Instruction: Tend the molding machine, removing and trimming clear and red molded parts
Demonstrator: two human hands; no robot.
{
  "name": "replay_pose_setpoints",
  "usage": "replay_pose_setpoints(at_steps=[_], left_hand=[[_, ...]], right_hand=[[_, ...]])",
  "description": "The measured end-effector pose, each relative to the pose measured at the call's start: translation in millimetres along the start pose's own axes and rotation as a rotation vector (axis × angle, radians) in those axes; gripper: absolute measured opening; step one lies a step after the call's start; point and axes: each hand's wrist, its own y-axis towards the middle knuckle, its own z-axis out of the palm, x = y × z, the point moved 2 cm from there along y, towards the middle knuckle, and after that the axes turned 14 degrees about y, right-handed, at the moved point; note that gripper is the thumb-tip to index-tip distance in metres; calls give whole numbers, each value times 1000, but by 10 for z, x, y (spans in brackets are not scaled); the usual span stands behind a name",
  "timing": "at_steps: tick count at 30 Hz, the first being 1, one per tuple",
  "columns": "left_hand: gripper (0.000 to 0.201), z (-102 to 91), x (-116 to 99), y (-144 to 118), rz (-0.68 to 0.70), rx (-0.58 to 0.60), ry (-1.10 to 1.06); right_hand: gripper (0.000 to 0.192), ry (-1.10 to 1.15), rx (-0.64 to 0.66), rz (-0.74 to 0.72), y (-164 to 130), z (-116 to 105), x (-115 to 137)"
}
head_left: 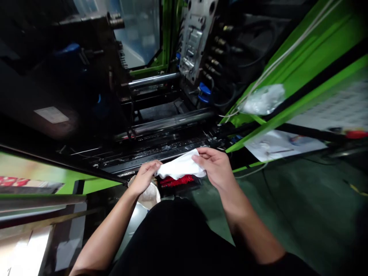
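Observation:
A white cloth is stretched between my two hands in front of the open machine. My left hand pinches its left end, fingers closed. At the right end my right hand grips the cloth between thumb and fingers. Below the cloth, partly hidden by it, lie red items in a dark container. A pale bag or bucket stands under my left hand. Beyond, a metal mould with hose fittings is mounted inside the machine.
Shiny horizontal bars cross the machine's opening. A green frame slants along the right, with a clear plastic bag hanging there. Paper sheets hang beneath it. A cable runs over the green floor.

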Motion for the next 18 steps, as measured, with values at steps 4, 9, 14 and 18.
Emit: replay_pose_setpoints(at_steps=[4, 9, 14, 18], left_hand=[[45, 250, -191, 125, -24, -106, -159], [48, 663, -460, 452, -104, -394, -498], [52, 885, -33, 562, -271, -583, -534], [44, 825, 257, 280, -323, -574, -455]], right_hand=[[43, 161, 53, 125, 370, -18, 103], [54, 192, 110, 209, 658, 8, 47], [57, 230, 142, 279, 538, 38, -446], [50, 271, 108, 388, 290, 8, -899]])
